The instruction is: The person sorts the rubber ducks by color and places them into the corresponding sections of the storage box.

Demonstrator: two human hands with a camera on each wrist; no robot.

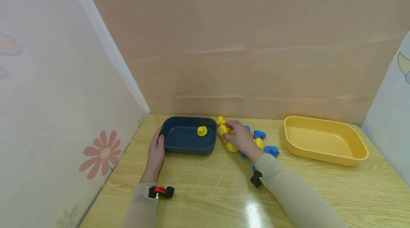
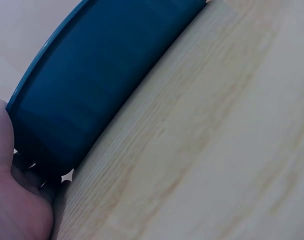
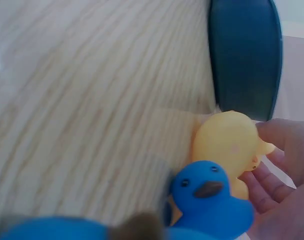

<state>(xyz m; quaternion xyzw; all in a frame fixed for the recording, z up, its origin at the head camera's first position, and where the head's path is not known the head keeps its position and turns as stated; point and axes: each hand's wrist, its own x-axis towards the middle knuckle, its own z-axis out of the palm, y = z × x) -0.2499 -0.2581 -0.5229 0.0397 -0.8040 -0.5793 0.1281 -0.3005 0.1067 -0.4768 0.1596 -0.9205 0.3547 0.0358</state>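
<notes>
At the left end of a dark blue plastic bin (image 1: pixel 189 149), my left hand (image 1: pixel 156 149) grips the wall, with the thumb at the near corner. In the left wrist view, the fingers (image 2: pixel 34 175) curl around that end and are partly hidden. One yellow rubber duck (image 1: pixel 202 131) sits inside the bin. My right hand (image 1: pixel 239 136) is just right of the bin, over a group of rubber ducks. Its thumb and fingers pinch a yellow duck (image 1: pixel 222 130). In the right wrist view, a blue duck (image 3: pixel 212 200) stands close to that hand, beside a yellow duck (image 3: pixel 224 142).
A yellow bin (image 1: pixel 320 155) stands at the right of the wooden table (image 1: pixel 198 192). Several blue and yellow ducks lie between the bins, among them a blue duck (image 1: pixel 271 151) nearest the yellow bin. Behind is a brown papered wall (image 1: pixel 250 60).
</notes>
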